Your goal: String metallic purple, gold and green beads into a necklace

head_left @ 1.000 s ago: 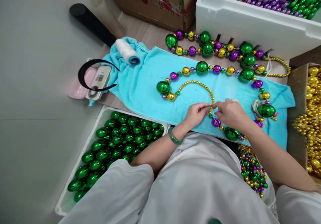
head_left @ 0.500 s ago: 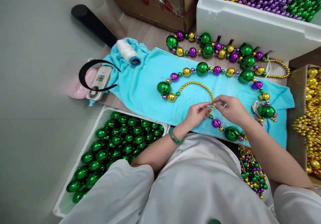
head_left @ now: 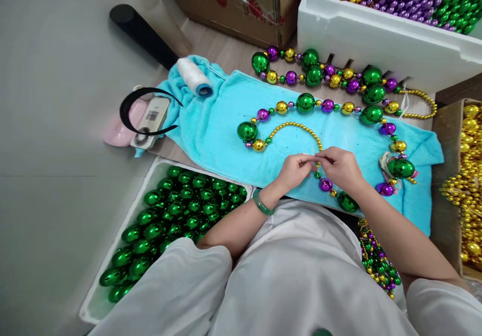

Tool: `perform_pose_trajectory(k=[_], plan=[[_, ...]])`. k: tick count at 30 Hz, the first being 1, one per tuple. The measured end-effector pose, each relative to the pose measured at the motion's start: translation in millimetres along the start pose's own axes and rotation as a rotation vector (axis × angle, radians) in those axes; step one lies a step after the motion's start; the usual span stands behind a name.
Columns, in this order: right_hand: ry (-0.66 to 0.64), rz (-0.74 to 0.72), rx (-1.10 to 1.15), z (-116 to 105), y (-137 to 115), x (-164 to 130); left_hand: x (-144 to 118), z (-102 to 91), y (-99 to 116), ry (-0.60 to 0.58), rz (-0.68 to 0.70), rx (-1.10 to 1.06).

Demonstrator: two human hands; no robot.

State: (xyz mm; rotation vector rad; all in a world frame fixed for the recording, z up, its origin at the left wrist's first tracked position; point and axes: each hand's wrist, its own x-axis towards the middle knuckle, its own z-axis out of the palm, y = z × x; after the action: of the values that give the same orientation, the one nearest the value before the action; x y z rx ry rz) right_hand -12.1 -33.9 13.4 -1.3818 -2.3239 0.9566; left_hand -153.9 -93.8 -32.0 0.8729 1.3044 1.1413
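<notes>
Pinching bead string [head_left: 297, 126] (between fingertips [head_left: 312, 160]).

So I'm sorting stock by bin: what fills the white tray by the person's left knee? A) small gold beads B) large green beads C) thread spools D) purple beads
B: the white tray is packed with large shiny green beads, all one colour.

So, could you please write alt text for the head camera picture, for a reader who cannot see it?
A person's left hand and right hand pinch the end of a small gold bead strand of a green, purple and gold necklace lying on a turquoise towel. A tray of large green beads sits at the left, and a white box of mixed beads stands behind.
</notes>
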Motion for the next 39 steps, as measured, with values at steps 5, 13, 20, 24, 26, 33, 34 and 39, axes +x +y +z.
perform_pose_trajectory(k=[5, 13, 20, 24, 26, 33, 34, 39], plan=[[0.009, 0.251, 0.272, -3.1, 7.9, 5.1, 1.2, 0.1, 2.0, 0.05, -0.088, -0.117], [-0.02, 0.438, 0.609, -11.1, 4.0, 9.6, 3.7, 2.0, 2.3, 0.055, -0.153, -0.033], [0.009, 0.416, 0.547, -14.3, 9.8, 6.8, 6.9, 5.5, 7.0, 0.086, -0.251, -0.17], [0.003, 0.366, 0.501, -14.5, 11.8, 4.9, 5.9, 6.2, 13.9, 0.044, -0.279, -0.277], [-0.008, 0.334, 0.475, -14.4, 13.2, 3.7, 5.7, 6.7, 16.2, 0.034, -0.289, -0.295], [-0.031, 0.3, 0.373, -16.7, 21.3, -3.5, 6.2, 7.9, 19.6, 0.086, -0.282, -0.289], [-0.032, 0.311, 0.374, -17.3, 22.1, -4.7, 6.2, 7.9, 19.6, 0.096, -0.282, -0.287], [-0.02, 0.34, 0.344, -20.3, 26.6, -11.2, 6.2, 8.4, 19.0, 0.165, -0.284, -0.265]])
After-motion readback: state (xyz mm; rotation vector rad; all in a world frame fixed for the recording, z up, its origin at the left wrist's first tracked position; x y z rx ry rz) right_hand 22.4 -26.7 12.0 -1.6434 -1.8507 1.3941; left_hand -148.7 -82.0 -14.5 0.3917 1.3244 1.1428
